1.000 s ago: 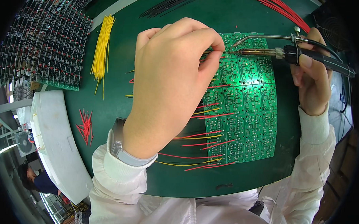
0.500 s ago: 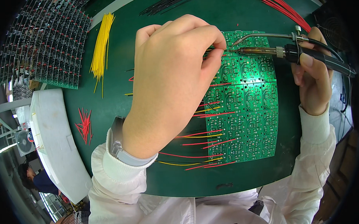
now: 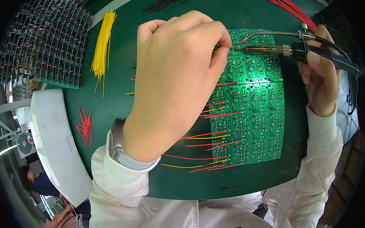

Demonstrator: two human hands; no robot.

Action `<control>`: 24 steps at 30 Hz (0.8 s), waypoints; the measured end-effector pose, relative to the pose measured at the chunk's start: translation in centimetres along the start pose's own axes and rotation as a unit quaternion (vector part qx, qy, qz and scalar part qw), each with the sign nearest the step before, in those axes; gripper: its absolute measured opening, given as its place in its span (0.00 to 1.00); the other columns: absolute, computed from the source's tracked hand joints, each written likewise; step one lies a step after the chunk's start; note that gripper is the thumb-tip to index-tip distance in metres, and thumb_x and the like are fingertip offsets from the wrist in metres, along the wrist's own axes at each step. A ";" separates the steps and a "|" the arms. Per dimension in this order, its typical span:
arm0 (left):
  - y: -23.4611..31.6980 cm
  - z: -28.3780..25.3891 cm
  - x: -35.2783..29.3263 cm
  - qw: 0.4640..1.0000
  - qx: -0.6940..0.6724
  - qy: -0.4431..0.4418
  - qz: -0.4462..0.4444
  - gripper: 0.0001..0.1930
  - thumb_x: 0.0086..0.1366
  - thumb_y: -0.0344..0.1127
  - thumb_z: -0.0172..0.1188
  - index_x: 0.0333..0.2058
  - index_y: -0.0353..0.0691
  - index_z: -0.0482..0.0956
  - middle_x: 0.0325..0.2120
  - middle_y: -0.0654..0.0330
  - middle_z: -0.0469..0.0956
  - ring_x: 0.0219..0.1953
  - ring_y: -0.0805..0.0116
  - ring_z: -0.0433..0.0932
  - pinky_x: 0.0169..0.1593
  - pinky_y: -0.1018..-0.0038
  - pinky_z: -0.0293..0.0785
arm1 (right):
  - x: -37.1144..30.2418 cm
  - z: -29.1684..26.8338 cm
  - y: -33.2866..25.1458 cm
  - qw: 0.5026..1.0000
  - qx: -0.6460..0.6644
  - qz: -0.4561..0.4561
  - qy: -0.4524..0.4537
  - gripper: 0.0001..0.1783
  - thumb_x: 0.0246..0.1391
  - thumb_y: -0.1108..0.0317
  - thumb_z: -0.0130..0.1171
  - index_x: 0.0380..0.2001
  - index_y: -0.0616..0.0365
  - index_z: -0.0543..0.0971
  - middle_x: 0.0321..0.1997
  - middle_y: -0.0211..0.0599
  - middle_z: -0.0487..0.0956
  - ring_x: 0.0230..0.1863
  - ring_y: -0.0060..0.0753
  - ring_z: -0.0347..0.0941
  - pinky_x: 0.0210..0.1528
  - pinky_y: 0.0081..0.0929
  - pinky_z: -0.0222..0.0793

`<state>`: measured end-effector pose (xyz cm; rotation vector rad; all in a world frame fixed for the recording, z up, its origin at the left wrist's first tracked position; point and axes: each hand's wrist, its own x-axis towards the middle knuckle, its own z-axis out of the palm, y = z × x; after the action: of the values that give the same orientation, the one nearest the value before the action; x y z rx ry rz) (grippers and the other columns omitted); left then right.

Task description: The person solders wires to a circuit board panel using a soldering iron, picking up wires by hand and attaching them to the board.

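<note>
My left hand (image 3: 177, 70) covers the upper left of a green circuit board panel (image 3: 262, 97), thumb and forefinger pinched on a thin wire that is mostly hidden. Close to those fingertips is the tip of a soldering iron (image 3: 268, 50), with a curved metal feed tube (image 3: 260, 34) meeting it from above. My right hand (image 3: 322, 75) grips the iron's black handle from the right. Red and yellow wires (image 3: 205, 134) stick out leftward from the panel's left part, several reaching under my left wrist.
Bundles of yellow wires (image 3: 104, 48), black wires (image 3: 170, 2) and red wires (image 3: 287, 8) lie around the green table. Short red pieces (image 3: 84, 125) are at the left, near a white foam block (image 3: 56, 134). Populated boards (image 3: 43, 46) stand far left. Another person (image 3: 42, 183) is beyond.
Both hands and the iron stay near the panel's top with only slight shifts. The iron's tip has moved a little left, nearer my left fingertips. The panel has shifted slightly in view.
</note>
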<state>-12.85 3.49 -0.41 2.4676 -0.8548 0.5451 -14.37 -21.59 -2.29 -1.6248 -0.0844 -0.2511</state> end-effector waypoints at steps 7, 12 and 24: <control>0.0 -0.1 -0.1 1.000 0.012 0.000 0.006 0.06 0.54 0.25 0.68 0.31 0.36 0.81 0.33 0.59 0.83 0.36 0.60 0.83 0.41 0.71 0.75 | 0.4 -0.3 0.0 0.999 -0.015 -0.030 -0.027 0.12 0.50 0.60 0.58 0.30 0.58 0.71 0.16 0.27 0.67 0.15 0.16 0.59 0.18 0.16 0.47; -0.1 0.0 0.0 1.000 0.000 0.000 0.005 0.06 0.54 0.25 0.68 0.30 0.36 0.81 0.33 0.60 0.83 0.36 0.60 0.83 0.42 0.71 0.75 | 0.2 -0.1 0.1 1.000 0.000 -0.016 -0.018 0.13 0.50 0.60 0.59 0.30 0.58 0.71 0.16 0.27 0.66 0.15 0.17 0.59 0.18 0.15 0.50; -0.3 0.1 -0.2 1.000 -0.001 0.006 0.002 0.06 0.53 0.25 0.68 0.30 0.36 0.81 0.33 0.60 0.83 0.35 0.61 0.83 0.41 0.71 0.76 | 0.5 -0.8 0.7 0.999 0.035 -0.015 -0.032 0.14 0.50 0.63 0.58 0.34 0.63 0.74 0.23 0.30 0.66 0.18 0.19 0.61 0.19 0.17 0.53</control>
<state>-12.75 3.72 -0.69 2.4589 -0.8560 0.5594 -13.85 -22.44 -2.81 -1.5631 -0.1655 -0.2168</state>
